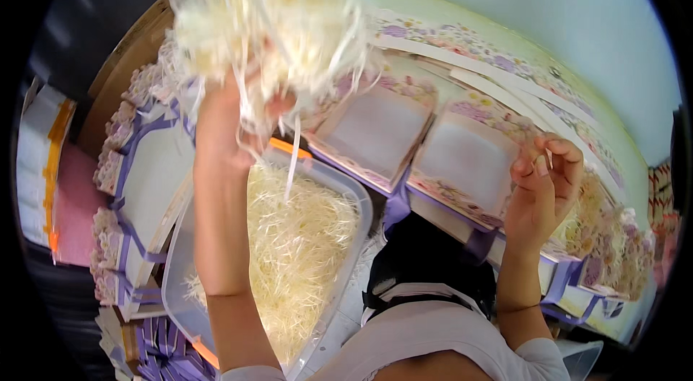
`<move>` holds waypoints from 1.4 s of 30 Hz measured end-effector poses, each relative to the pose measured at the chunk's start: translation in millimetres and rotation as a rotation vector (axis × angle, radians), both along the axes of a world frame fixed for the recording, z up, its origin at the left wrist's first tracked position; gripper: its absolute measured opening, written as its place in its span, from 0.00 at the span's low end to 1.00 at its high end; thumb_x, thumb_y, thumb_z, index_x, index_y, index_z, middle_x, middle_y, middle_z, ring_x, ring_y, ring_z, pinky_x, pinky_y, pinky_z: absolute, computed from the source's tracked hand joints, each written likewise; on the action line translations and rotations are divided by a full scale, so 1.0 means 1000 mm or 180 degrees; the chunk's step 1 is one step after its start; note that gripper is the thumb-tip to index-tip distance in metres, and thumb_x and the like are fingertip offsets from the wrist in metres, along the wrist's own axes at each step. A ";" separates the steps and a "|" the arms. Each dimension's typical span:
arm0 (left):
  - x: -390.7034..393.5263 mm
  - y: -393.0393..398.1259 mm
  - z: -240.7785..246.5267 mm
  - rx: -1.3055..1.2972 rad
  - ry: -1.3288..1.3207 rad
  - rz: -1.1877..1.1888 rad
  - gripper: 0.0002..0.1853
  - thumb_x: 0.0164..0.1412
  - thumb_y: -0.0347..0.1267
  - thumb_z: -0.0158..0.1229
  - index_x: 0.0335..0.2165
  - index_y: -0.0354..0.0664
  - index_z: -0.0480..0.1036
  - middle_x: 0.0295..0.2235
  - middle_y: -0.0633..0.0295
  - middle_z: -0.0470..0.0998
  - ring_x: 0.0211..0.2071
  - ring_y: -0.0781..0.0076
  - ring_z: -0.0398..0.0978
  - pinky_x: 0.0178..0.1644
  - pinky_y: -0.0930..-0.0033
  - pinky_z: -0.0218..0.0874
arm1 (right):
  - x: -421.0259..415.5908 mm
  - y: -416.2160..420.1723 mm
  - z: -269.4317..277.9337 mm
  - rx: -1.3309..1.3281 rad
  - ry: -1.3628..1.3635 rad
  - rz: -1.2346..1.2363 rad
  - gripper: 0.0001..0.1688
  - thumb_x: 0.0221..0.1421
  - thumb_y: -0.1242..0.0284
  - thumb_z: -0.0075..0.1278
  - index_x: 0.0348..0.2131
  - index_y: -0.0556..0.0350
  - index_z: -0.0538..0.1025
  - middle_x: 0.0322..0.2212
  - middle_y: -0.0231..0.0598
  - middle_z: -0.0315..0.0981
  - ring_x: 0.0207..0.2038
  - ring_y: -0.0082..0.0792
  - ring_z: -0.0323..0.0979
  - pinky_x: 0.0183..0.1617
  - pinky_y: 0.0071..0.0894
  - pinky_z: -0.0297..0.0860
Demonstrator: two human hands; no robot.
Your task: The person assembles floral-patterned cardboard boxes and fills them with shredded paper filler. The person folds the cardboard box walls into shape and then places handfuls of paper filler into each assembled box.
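Observation:
My left hand (254,121) is raised and closed around a large, motion-blurred clump of cream shredded paper (276,18), with loose strips dangling. Beneath that forearm is a translucent plastic tub (364,208) holding more cream shredded paper (303,240). My right hand (547,186) appears to hold nothing; its fingers are loosely curled and apart. It hovers by the right edge of a floral-printed box (465,156) with a pale interior. A matching floral box (373,129) lies beside it, partly covered by the clump. Purple ribbon (398,205) hangs at their front edges.
At left, floral boxes with purple ribbon (127,218) are stacked beside the tub. Further floral boxes filled with shredded paper (595,235) stand at right. White strips (509,89) lie along the back of the table. A bundle of purple ribbons (168,351) is at lower left.

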State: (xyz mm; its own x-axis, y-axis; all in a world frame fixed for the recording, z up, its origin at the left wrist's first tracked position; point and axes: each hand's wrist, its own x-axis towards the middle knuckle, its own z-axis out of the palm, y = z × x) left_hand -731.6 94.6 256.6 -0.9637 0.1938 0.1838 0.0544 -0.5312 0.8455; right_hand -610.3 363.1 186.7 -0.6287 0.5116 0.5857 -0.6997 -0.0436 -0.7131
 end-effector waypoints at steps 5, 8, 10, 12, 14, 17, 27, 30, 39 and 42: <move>-0.013 0.127 0.006 -0.0374 -0.0062 -0.1470 0.14 0.54 0.31 0.50 0.38 0.33 0.67 0.28 0.57 0.71 0.25 0.72 0.67 0.25 0.74 0.60 | 0.045 0.044 -0.010 -0.0057 0.0023 -0.0633 0.11 0.48 0.83 0.42 0.36 0.59 0.63 0.35 0.42 0.64 0.23 0.24 0.62 0.25 0.20 0.59; -0.004 0.189 -0.030 -0.2839 0.0096 -0.2044 0.18 0.53 0.38 0.51 0.39 0.37 0.70 0.38 0.59 0.72 0.36 0.68 0.70 0.40 0.71 0.62 | 0.077 0.070 -0.018 -0.0183 -0.0139 -0.1201 0.12 0.48 0.82 0.44 0.35 0.58 0.63 0.35 0.42 0.64 0.22 0.23 0.61 0.24 0.19 0.59; -0.008 0.211 -0.062 -0.3860 0.1155 -0.2361 0.16 0.51 0.37 0.51 0.38 0.42 0.72 0.36 0.57 0.74 0.35 0.68 0.71 0.42 0.71 0.60 | 0.096 0.086 -0.021 -0.0261 -0.0256 -0.1566 0.11 0.48 0.81 0.44 0.35 0.57 0.63 0.33 0.40 0.63 0.22 0.21 0.60 0.24 0.17 0.58; -0.013 0.222 -0.071 -0.4755 0.1440 -0.2870 0.16 0.46 0.38 0.53 0.36 0.48 0.73 0.33 0.53 0.75 0.34 0.65 0.72 0.39 0.69 0.61 | 0.114 0.099 -0.022 -0.0236 -0.0313 -0.1704 0.11 0.48 0.81 0.44 0.34 0.57 0.63 0.33 0.39 0.63 0.22 0.21 0.60 0.24 0.16 0.58; -0.042 0.236 -0.124 -0.6027 0.2785 -0.3723 0.20 0.43 0.42 0.56 0.35 0.43 0.73 0.31 0.49 0.75 0.34 0.59 0.72 0.38 0.65 0.62 | 0.127 0.106 -0.026 -0.0232 -0.0432 -0.1824 0.11 0.47 0.80 0.45 0.34 0.57 0.63 0.32 0.38 0.62 0.22 0.21 0.59 0.23 0.15 0.57; -0.047 0.245 -0.148 -0.6769 0.2672 -0.4228 0.27 0.38 0.47 0.58 0.37 0.41 0.71 0.32 0.49 0.74 0.34 0.55 0.72 0.37 0.62 0.63 | 0.137 0.117 -0.038 -0.0143 -0.0493 -0.1865 0.11 0.47 0.79 0.45 0.34 0.57 0.63 0.33 0.39 0.61 0.22 0.22 0.59 0.23 0.15 0.57; -0.013 0.239 -0.053 -0.6415 0.3280 -0.2917 0.19 0.45 0.37 0.57 0.37 0.41 0.69 0.37 0.49 0.69 0.38 0.52 0.68 0.41 0.56 0.61 | 0.144 0.131 -0.042 0.0834 -0.0425 -0.2488 0.11 0.48 0.82 0.43 0.35 0.58 0.62 0.33 0.40 0.58 0.25 0.20 0.59 0.25 0.15 0.61; -0.014 0.243 -0.098 -0.7067 0.2728 -0.3978 0.19 0.45 0.32 0.55 0.40 0.43 0.68 0.44 0.50 0.65 0.42 0.53 0.65 0.43 0.57 0.59 | 0.135 0.128 -0.040 0.1144 -0.0807 -0.2430 0.11 0.49 0.78 0.44 0.34 0.56 0.60 0.31 0.42 0.58 0.17 0.23 0.61 0.21 0.17 0.61; -0.023 0.238 -0.154 -0.4134 0.5053 -0.3156 0.21 0.42 0.28 0.54 0.40 0.43 0.67 0.45 0.51 0.63 0.44 0.51 0.61 0.46 0.56 0.56 | 0.125 0.111 -0.041 0.1057 -0.0970 -0.2033 0.12 0.48 0.81 0.43 0.35 0.57 0.60 0.32 0.45 0.57 0.18 0.22 0.60 0.22 0.17 0.62; -0.031 0.257 -0.109 -0.4425 0.3249 -0.3148 0.18 0.43 0.28 0.53 0.38 0.40 0.67 0.44 0.49 0.63 0.40 0.51 0.65 0.44 0.59 0.59 | 0.124 0.111 -0.039 0.1272 -0.0889 -0.2021 0.11 0.48 0.83 0.42 0.34 0.59 0.61 0.32 0.46 0.57 0.18 0.22 0.60 0.22 0.17 0.62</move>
State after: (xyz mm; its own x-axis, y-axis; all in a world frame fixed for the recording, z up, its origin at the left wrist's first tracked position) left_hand -762.3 351.4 147.6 -0.1051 0.9692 -0.2228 0.8518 0.2033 0.4828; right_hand -486.3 474.5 147.5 -0.4384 0.6056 0.6641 -0.2983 0.5990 -0.7431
